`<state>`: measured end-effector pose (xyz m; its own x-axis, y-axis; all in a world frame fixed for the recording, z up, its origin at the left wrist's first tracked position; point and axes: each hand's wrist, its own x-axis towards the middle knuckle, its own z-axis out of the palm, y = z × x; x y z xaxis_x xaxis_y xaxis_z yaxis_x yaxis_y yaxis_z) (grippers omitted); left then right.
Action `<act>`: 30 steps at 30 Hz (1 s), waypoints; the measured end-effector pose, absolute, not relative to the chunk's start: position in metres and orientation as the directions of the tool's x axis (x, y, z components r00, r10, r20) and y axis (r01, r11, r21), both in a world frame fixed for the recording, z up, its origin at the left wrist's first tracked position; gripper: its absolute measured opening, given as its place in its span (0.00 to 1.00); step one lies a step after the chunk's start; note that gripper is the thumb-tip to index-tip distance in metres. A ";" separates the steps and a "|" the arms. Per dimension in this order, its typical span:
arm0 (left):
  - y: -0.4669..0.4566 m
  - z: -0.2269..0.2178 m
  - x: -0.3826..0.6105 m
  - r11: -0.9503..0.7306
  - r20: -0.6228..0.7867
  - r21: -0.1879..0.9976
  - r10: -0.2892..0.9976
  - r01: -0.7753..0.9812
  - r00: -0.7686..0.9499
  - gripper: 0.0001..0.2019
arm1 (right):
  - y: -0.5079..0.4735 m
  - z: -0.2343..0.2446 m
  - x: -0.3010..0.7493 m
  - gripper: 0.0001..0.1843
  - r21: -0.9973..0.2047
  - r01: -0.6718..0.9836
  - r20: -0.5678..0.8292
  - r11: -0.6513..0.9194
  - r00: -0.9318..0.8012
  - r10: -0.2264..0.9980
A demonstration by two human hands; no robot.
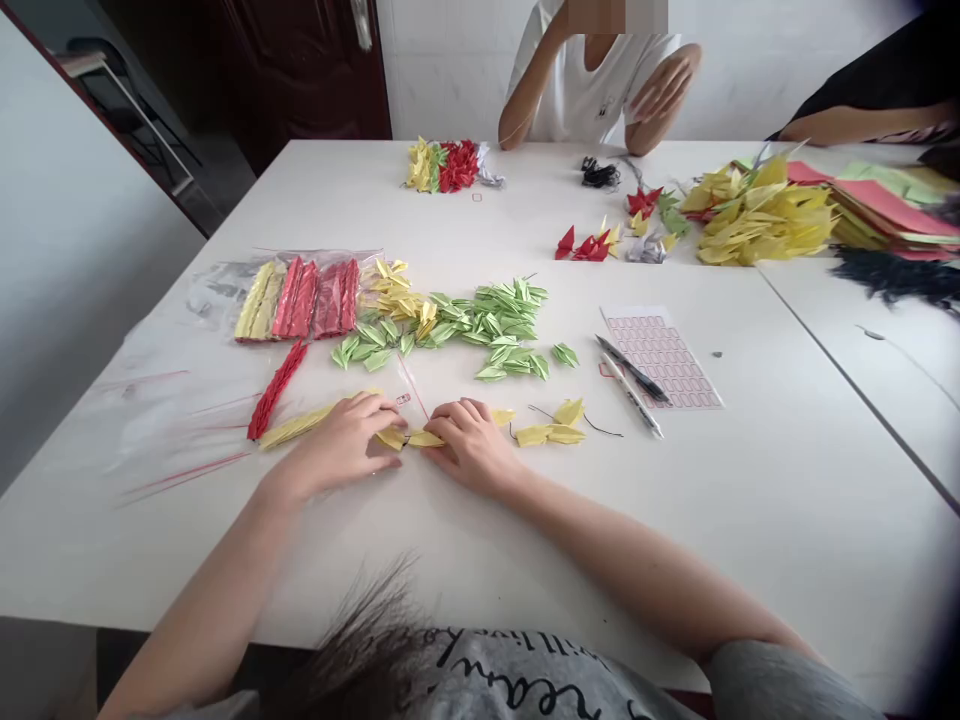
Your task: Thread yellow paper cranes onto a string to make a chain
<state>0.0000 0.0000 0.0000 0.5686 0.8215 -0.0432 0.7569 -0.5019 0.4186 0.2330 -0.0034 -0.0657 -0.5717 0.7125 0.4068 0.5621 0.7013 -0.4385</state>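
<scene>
My left hand (341,440) rests on the table with its fingers curled around a small yellow folded paper piece (391,438). Close beside it, my right hand (474,445) grips another yellow folded paper piece (425,439) between thumb and fingers. A dark bit of string shows between the two pieces. To the right of my right hand lie more yellow folded papers (549,435) with a thin dark string (600,430). A long stack of yellow folded paper (296,428) runs out from behind my left hand, touching a red folded stack (276,392).
Beyond my hands lie green folded papers (491,318) and plastic bags with yellow and red stacks (315,300). Pens (634,370) rest on a sticker sheet (660,350). Across the table sits a person in a white shirt (592,90); yellow paper (765,215) is piled at right.
</scene>
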 end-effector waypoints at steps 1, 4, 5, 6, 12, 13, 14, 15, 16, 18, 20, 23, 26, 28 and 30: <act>-0.001 -0.004 0.005 -0.487 -0.047 0.428 0.829 0.761 0.557 0.14 | -0.003 -0.065 0.235 0.09 -0.450 0.542 0.429 0.710 -0.566 0.704; -0.003 -0.012 0.013 -0.439 -0.021 0.519 0.851 0.733 0.524 0.08 | -0.005 -0.063 0.239 0.08 -0.477 0.471 0.494 0.742 -0.554 0.670; -0.004 -0.013 0.014 -0.413 -0.016 0.564 0.860 0.715 0.510 0.08 | -0.005 -0.063 0.240 0.08 -0.486 0.450 0.511 0.749 -0.549 0.661; -0.004 -0.014 0.014 -0.377 -0.017 0.615 0.872 0.693 0.490 0.07 | -0.006 -0.062 0.241 0.08 -0.494 0.434 0.526 0.754 -0.541 0.656; -0.006 -0.022 0.013 -0.115 -0.048 0.906 0.929 0.408 0.368 0.14 | -0.005 -0.063 0.244 0.14 -0.521 0.397 0.606 0.755 -0.451 0.655; -0.006 -0.023 0.014 -0.098 -0.044 0.923 0.934 0.372 0.356 0.16 | -0.004 -0.062 0.245 0.15 -0.526 0.392 0.619 0.755 -0.432 0.656; -0.006 -0.024 0.014 -0.090 -0.036 0.934 0.939 0.345 0.343 0.16 | -0.004 -0.062 0.247 0.16 -0.529 0.384 0.633 0.757 -0.415 0.653; -0.005 -0.025 0.016 -0.087 -0.025 0.943 0.943 0.320 0.331 0.16 | -0.003 -0.061 0.249 0.16 -0.529 0.374 0.649 0.762 -0.400 0.647; -0.005 -0.025 0.017 -0.091 -0.007 0.952 0.948 0.293 0.318 0.15 | -0.003 -0.059 0.251 0.16 -0.528 0.361 0.663 0.768 -0.390 0.639; -0.004 -0.026 0.022 -0.118 0.048 0.966 0.956 0.231 0.289 0.14 | -0.003 -0.056 0.255 0.16 -0.531 0.341 0.668 0.776 -0.396 0.631; -0.003 -0.028 0.027 -0.170 0.118 0.968 0.958 0.185 0.263 0.13 | -0.003 -0.051 0.259 0.17 -0.548 0.346 0.637 0.761 -0.417 0.648; -0.005 -0.031 0.036 -0.296 0.242 0.926 0.942 0.233 0.234 0.12 | -0.005 -0.046 0.259 0.16 -0.549 0.385 0.619 0.742 -0.410 0.670; -0.006 -0.036 0.043 -0.428 0.364 0.840 0.900 0.334 0.239 0.13 | -0.006 -0.047 0.253 0.12 -0.499 0.441 0.621 0.746 -0.419 0.662; -0.008 -0.040 0.047 -0.502 0.438 0.779 0.865 0.377 0.245 0.15 | -0.007 -0.050 0.247 0.13 -0.473 0.496 0.591 0.728 -0.434 0.680; -0.008 -0.043 0.050 -0.556 0.495 0.731 0.831 0.397 0.252 0.17 | -0.007 -0.054 0.242 0.11 -0.459 0.541 0.566 0.705 -0.433 0.701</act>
<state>0.0495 -0.0085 -0.0427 0.2521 0.8313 0.4953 0.3968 -0.5557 0.7306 0.2421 -0.0070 -0.0542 -0.4326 0.7014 0.5664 0.5408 0.7046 -0.4594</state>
